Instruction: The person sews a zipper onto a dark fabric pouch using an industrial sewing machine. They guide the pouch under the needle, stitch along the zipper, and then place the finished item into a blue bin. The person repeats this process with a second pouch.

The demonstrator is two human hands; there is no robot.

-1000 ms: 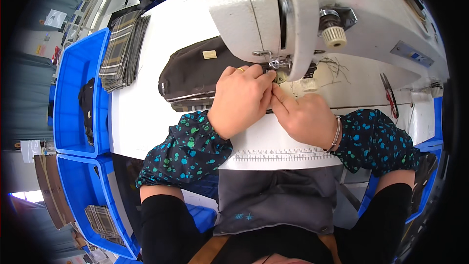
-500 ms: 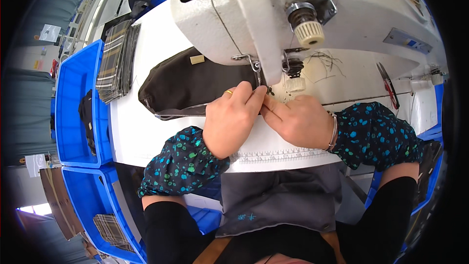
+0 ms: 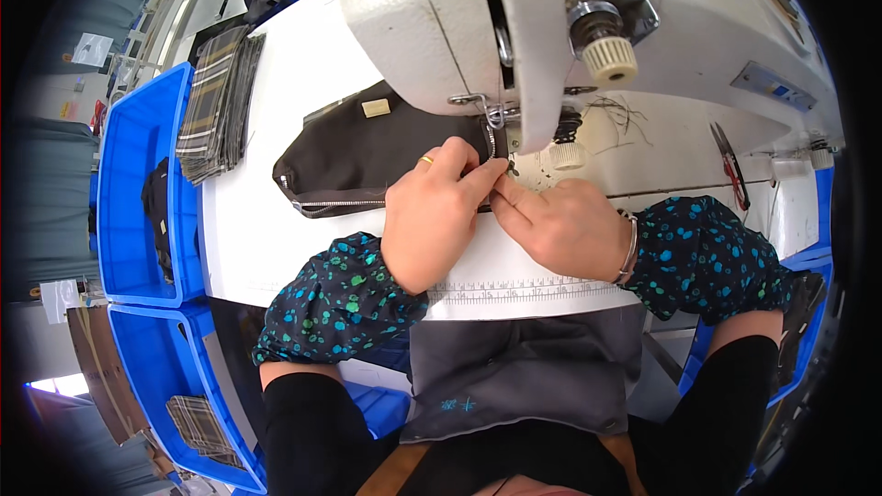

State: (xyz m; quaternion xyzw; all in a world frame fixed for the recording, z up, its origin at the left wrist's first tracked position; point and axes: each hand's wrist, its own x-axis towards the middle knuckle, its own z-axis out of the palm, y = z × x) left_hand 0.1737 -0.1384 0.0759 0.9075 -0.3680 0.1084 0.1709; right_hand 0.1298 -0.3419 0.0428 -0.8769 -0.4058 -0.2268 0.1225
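A dark brown fabric pouch with a metal zipper along its edges and a small beige label lies on the white table, its right end under the head of a white sewing machine. My left hand presses on the pouch's near right corner, with thumb and forefinger pinched together on the edge. Close against it, my right hand has its fingers closed on the same corner, their tips meeting the left ones. The bit of fabric between the fingertips is mostly hidden.
Blue bins stand at the left, one holding dark pieces. A stack of plaid fabric lies on the table's left edge. Scissors rest at the right, and loose threads lie behind the machine's tension knob. A ruler strip runs along the front edge.
The view has shifted slightly. The pouch's left end has moved a little to the right relative to the table, while both hands keep their pinch on its corner.
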